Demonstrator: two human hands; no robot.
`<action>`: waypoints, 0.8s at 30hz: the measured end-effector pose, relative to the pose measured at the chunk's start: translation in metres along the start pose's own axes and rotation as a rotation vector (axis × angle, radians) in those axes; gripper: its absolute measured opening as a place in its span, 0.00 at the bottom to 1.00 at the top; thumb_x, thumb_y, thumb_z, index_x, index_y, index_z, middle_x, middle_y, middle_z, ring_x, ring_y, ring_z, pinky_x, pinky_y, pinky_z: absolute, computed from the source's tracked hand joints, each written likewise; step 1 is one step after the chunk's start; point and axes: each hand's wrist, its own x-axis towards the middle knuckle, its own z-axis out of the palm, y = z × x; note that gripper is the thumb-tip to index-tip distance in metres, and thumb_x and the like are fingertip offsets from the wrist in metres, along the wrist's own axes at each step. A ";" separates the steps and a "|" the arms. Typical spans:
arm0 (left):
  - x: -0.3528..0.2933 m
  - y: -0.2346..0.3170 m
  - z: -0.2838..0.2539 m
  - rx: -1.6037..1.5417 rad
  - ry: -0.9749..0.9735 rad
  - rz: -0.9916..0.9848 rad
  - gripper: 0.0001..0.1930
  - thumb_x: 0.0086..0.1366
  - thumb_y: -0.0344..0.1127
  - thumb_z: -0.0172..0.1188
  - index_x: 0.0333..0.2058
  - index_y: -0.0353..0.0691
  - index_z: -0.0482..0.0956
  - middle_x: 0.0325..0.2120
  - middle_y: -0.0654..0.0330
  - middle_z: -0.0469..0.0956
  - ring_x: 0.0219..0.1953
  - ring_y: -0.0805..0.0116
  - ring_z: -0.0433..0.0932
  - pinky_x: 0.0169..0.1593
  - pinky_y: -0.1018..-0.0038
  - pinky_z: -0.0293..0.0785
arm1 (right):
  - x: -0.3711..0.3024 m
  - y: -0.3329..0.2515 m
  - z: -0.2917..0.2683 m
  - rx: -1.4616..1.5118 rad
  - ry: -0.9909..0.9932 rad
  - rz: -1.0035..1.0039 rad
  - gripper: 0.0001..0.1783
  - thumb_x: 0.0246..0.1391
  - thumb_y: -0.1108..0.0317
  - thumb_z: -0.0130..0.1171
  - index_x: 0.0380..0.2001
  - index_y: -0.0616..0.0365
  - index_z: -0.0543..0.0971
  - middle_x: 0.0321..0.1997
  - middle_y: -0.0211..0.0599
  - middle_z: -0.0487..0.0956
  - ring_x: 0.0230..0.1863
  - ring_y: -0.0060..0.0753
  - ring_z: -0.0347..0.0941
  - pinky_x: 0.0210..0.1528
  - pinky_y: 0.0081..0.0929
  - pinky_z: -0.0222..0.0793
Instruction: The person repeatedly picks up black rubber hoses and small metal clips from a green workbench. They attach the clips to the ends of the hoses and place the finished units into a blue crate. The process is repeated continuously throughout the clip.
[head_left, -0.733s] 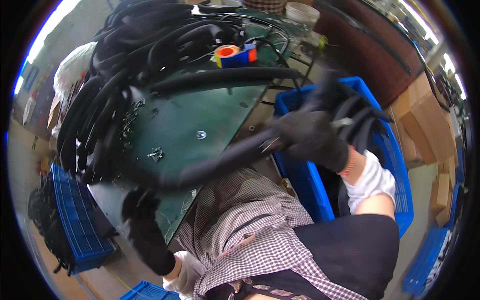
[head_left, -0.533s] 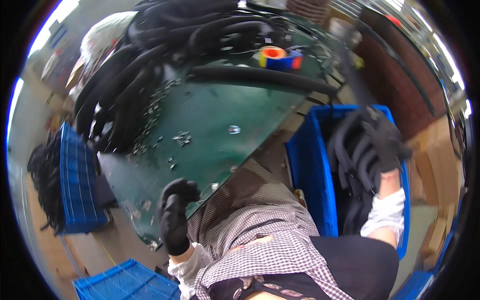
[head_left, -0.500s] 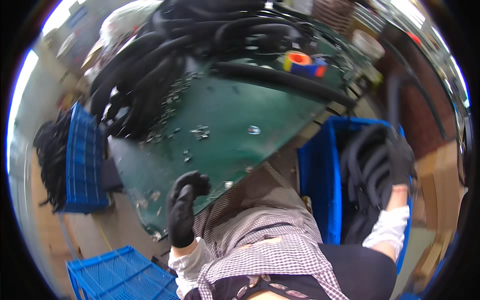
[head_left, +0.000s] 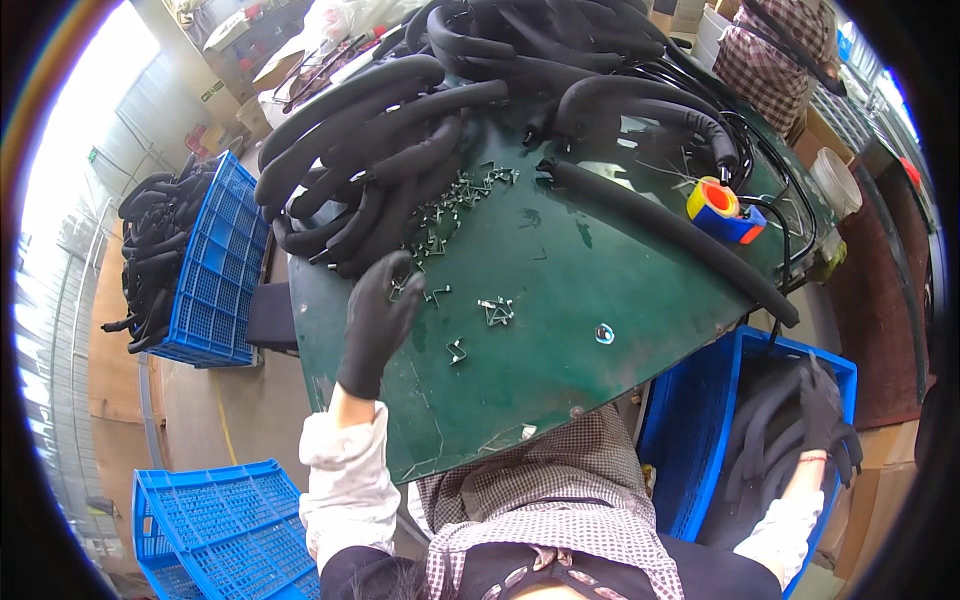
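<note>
My left hand [head_left: 376, 325], in a black glove, reaches over the green table, thumb and fingers apart. Its fingertips are at the edge of a scatter of small bent metal clips [head_left: 437, 240], beside a heap of black foam tubes [head_left: 345, 140]. A small cluster of clips [head_left: 495, 311] and a single clip [head_left: 456, 351] lie to its right. At the right, my gloved right hand [head_left: 820, 405] is over black foam tubes [head_left: 765, 430] in a blue crate [head_left: 690, 440]. Its fingers look stretched out, with no tube clearly gripped; black on black blurs the outline.
One long foam tube [head_left: 670, 235] lies across the green table [head_left: 560, 380], near a tape dispenser [head_left: 735, 215]. Blue crates stand at left [head_left: 215, 270] and lower left [head_left: 225, 530]. Another person [head_left: 765, 65] is at the far right, with a white bucket [head_left: 836, 185] nearby.
My left hand has moved forward to the clips. The upright dark tube at my right hand is gone from there, and that hand sits lower over the crate. The view has shifted.
</note>
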 end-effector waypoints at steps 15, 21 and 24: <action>0.243 -0.038 -0.018 0.940 0.446 0.318 0.27 0.58 0.40 0.59 0.55 0.40 0.69 0.58 0.51 0.69 0.62 0.51 0.64 0.63 0.52 0.55 | 0.162 -0.530 0.137 0.440 -0.225 -0.528 0.17 0.55 0.59 0.55 0.47 0.49 0.75 0.42 0.43 0.77 0.44 0.51 0.76 0.41 0.44 0.73; 0.287 -0.076 -0.051 0.923 0.090 0.000 0.39 0.57 0.53 0.59 0.64 0.42 0.61 0.63 0.49 0.64 0.66 0.44 0.58 0.65 0.50 0.53 | 0.183 -0.526 0.177 0.582 -0.204 -0.631 0.12 0.55 0.59 0.55 0.37 0.52 0.78 0.37 0.44 0.78 0.43 0.50 0.76 0.44 0.46 0.72; 0.284 -0.060 -0.056 0.796 0.019 -0.169 0.37 0.57 0.55 0.60 0.62 0.41 0.66 0.60 0.48 0.67 0.62 0.42 0.63 0.63 0.52 0.58 | 0.183 -0.520 0.162 0.571 -0.247 -0.699 0.12 0.56 0.57 0.54 0.35 0.52 0.80 0.37 0.43 0.78 0.43 0.49 0.77 0.44 0.45 0.72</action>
